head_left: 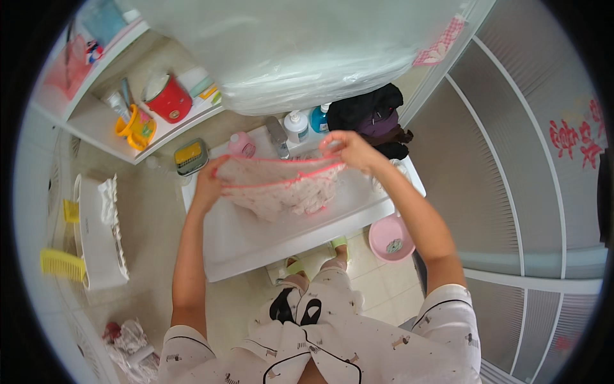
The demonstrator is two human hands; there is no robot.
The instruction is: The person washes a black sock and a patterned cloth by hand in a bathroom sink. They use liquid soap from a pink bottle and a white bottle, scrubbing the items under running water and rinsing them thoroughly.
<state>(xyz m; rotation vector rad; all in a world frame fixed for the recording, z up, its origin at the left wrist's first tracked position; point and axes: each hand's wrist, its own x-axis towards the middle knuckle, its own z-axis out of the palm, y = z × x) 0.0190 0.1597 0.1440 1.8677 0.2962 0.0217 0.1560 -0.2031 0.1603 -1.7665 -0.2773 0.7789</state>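
Note:
A pair of white underpants [281, 192] with pink trim is stretched between my hands above the white sink [233, 256]. At one end of the waistband, my left hand [208, 184] pinches the fabric. My right hand [350, 151] grips the other end, with its fingers curled at the pink edge. The garment hangs with its waist opening spread and its lower part loose over the basin. Just beyond it are a pink bottle [242, 144] and a white pump bottle [296, 127] on the sink's back ledge.
Dark clothes [368, 112] lie heaped at the back right, beside a blue bottle [320, 119]. A soap dish [191, 156] sits at the left. Shelves hold a red canister [169, 99]. On the floor is a pink basin [391, 240]. A sliding door [492, 185] stands right.

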